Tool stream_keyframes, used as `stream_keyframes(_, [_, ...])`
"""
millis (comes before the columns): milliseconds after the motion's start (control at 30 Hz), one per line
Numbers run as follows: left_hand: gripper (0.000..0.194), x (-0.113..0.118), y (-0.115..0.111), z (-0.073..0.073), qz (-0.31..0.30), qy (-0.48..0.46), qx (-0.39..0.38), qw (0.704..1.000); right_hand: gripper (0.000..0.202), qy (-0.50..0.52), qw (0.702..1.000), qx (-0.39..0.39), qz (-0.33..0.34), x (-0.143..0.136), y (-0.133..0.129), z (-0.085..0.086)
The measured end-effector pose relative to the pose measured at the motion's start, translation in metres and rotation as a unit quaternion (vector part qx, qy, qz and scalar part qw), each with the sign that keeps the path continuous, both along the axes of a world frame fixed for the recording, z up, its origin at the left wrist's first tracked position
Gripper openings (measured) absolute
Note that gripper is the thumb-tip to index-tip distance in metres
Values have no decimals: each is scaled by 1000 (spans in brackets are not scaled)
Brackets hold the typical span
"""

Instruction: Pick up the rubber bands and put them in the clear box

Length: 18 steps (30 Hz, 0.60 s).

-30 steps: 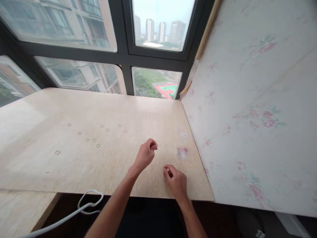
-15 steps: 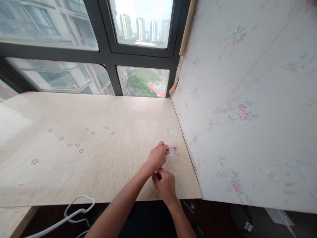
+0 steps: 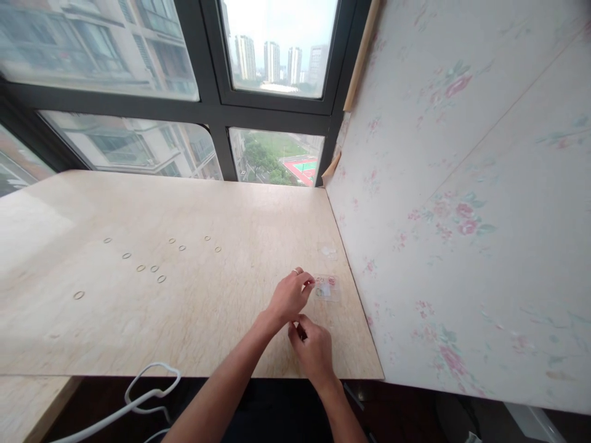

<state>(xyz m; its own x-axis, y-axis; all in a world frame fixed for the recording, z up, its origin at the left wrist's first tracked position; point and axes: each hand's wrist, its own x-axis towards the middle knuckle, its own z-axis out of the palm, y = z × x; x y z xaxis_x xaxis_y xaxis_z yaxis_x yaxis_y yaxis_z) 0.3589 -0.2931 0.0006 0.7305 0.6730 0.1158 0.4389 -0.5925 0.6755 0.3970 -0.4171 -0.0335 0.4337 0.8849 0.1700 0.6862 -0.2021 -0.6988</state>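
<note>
My left hand, wearing a ring, reaches to the left edge of a small clear plastic case with red items inside. Its fingertips are pinched together at the case, and what they grip is too small to make out. Just below, my right hand is closed near my left wrist, thumb against the fingers; anything inside it is hidden. Several thin rings lie scattered on the left half of the pale tabletop, among them one at the lower left and one farther right.
A clear plastic piece lies behind the case. The flowered wall borders the tabletop on the right, with dark-framed windows behind. A white cable loops below the front edge.
My left hand has drawn slightly away from the case, so more of its left side shows. The camera view has shifted a little.
</note>
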Motion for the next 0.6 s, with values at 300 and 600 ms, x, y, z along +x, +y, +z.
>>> stream_keyframes(300, [16,-108,33,-24,154,-31,7,988,32,79,997,8,-7,1,0,-7])
stream_keyframes(600, [16,-176,36,-35,229,-97,7,969,33,109,988,35,103,-44,90,23])
